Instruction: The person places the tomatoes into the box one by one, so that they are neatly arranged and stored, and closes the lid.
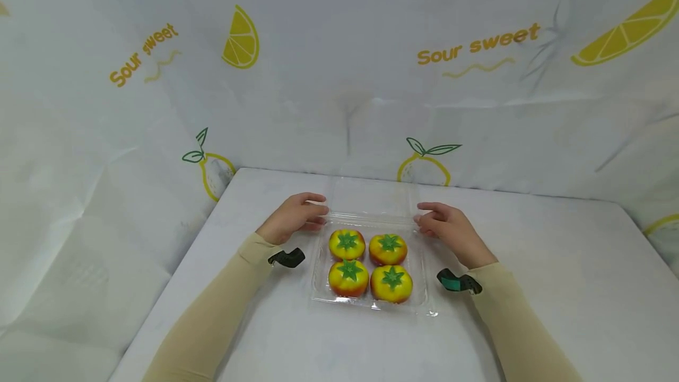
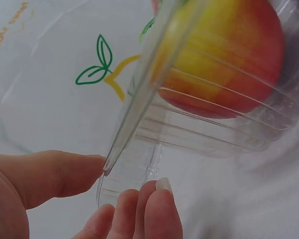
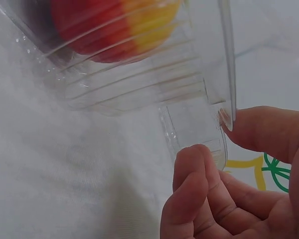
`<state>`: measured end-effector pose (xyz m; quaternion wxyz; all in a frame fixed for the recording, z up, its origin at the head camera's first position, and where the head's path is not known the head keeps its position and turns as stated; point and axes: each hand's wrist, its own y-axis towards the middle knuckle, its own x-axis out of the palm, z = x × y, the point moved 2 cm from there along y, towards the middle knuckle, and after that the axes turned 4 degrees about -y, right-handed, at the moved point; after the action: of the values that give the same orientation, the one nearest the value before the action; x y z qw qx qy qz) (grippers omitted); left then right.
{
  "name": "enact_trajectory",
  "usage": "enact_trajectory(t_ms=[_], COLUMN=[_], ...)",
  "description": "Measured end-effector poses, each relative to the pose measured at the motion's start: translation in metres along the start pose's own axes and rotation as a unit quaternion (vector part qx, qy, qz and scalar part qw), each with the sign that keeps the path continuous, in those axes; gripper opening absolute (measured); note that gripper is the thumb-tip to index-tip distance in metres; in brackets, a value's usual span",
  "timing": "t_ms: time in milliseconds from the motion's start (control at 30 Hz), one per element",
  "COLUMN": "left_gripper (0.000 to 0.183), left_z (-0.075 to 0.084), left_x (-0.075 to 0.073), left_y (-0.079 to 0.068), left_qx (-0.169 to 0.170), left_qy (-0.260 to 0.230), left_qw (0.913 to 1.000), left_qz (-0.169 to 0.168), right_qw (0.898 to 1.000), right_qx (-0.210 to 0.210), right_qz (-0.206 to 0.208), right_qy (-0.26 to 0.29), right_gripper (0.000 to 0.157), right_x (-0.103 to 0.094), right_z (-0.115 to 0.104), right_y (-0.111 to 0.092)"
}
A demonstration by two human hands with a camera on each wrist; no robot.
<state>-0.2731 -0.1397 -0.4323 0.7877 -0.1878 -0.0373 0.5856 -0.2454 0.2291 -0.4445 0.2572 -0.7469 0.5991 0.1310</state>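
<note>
A clear plastic clamshell box lies open on the table, its transparent lid folded back on the far side. Inside it sit several yellow and orange-red tomato-shaped fruits with green star-shaped tops. At the left end of the hinge, my left hand pinches the edge, thumb at the rim and fingers on the other side. My right hand mirrors this at the right end, with its thumb against the rim and curled fingers beneath.
The white table extends on both sides of the box. A white backdrop printed with lemons and lettering hangs behind the far edge. Black bands are worn near both wrists.
</note>
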Motion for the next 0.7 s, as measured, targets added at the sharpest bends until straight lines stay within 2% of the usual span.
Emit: enact_trajectory(t_ms=[433,700], left_gripper=[0.053,0.048], left_z=[0.0001,0.0081], left_x=[-0.0022,-0.0033], left_y=[0.0041,-0.0029], left_qx=[0.019,0.037], left_qy=[-0.009,-0.005], left_qw=[0.9998,0.9993], left_qz=[0.003,0.009], right_qw=[1.000,0.999], right_qx=[-0.017,-0.022], right_qz=[0.017,0.031], right_qy=[-0.015,-0.011], right_gripper=[0.061,0.054], right_x=[-0.0036,-0.0075], right_z=[-0.0052,-0.0100], right_y=[-0.0042,-0.0082])
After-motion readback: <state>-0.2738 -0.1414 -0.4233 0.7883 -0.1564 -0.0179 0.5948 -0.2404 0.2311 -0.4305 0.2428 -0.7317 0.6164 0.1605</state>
